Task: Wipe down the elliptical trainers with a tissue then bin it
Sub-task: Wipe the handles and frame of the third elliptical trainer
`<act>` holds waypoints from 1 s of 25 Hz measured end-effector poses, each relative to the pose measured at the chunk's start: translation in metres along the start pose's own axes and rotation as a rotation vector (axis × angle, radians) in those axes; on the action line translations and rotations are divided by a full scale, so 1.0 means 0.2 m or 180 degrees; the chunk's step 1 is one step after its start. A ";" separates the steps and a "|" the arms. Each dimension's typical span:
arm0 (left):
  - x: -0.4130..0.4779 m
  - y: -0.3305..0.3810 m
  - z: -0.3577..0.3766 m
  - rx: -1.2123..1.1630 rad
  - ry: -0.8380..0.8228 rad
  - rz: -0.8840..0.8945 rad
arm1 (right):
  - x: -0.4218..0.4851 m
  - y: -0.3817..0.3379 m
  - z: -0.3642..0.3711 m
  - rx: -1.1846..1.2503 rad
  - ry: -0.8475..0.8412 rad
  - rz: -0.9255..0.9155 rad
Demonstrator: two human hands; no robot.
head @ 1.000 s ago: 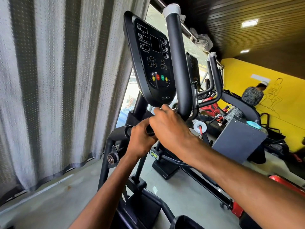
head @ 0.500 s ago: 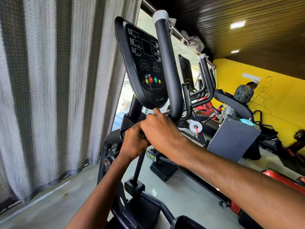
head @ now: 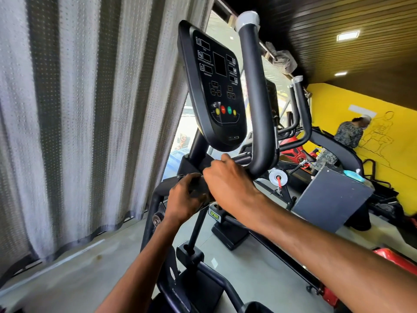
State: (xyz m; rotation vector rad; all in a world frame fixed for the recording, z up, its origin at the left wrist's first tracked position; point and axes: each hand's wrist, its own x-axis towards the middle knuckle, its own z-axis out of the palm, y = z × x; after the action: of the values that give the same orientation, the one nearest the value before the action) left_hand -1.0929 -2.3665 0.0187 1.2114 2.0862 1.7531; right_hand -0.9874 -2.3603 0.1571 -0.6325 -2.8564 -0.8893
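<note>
The elliptical trainer [head: 212,86] stands on the grey floor [head: 90,267], close beside a grey perforated curtain [head: 79,109]. Below its console, both hands clasp the black handlebar [head: 165,185]: the left hand [head: 182,199] wrapped round it, the right hand [head: 228,184] curled over it, touching the left. A yellow wall [head: 361,114] and a dark slatted ceiling [head: 338,19] lie beyond.

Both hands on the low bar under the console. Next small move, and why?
Probably slide the right hand up into the bend of the upright handle: it grips the horizontal bar beside that bend, and the left hand grips the same bar. No tissue shows; it may be hidden under a palm.
</note>
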 end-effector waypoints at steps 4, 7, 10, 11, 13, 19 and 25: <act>0.02 -0.08 0.00 -0.0051 0.0036 -0.0163 | 0.08 -0.10 0.08 -0.0079 -0.0195 -0.0048; 0.03 -0.06 0.00 0.0085 0.0070 -0.0212 | 0.15 -0.14 0.11 0.0072 -0.0205 -0.0038; 0.04 -0.04 0.01 0.0157 0.0106 -0.0273 | 0.11 -0.08 0.05 0.0116 -0.0080 0.0029; 0.05 -0.03 0.01 0.0192 0.0114 -0.0294 | 0.08 -0.06 0.02 0.0127 -0.0021 0.0052; 0.07 -0.04 0.03 0.0203 0.0147 -0.0259 | 0.00 -0.01 -0.02 0.0154 0.0042 0.0094; 0.06 -0.07 0.03 0.0313 0.0133 -0.0177 | 0.06 -0.11 0.16 -0.0086 0.0016 -0.0062; 0.02 -0.18 0.01 0.0257 0.0365 -0.0033 | 0.20 -0.22 0.28 -0.0101 -0.0032 -0.0198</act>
State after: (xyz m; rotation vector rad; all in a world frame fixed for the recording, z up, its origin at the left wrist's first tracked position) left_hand -1.1113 -2.3618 -0.0126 1.1433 2.2432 1.7897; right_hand -1.0395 -2.3487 0.0958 -0.5556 -2.8911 -0.9449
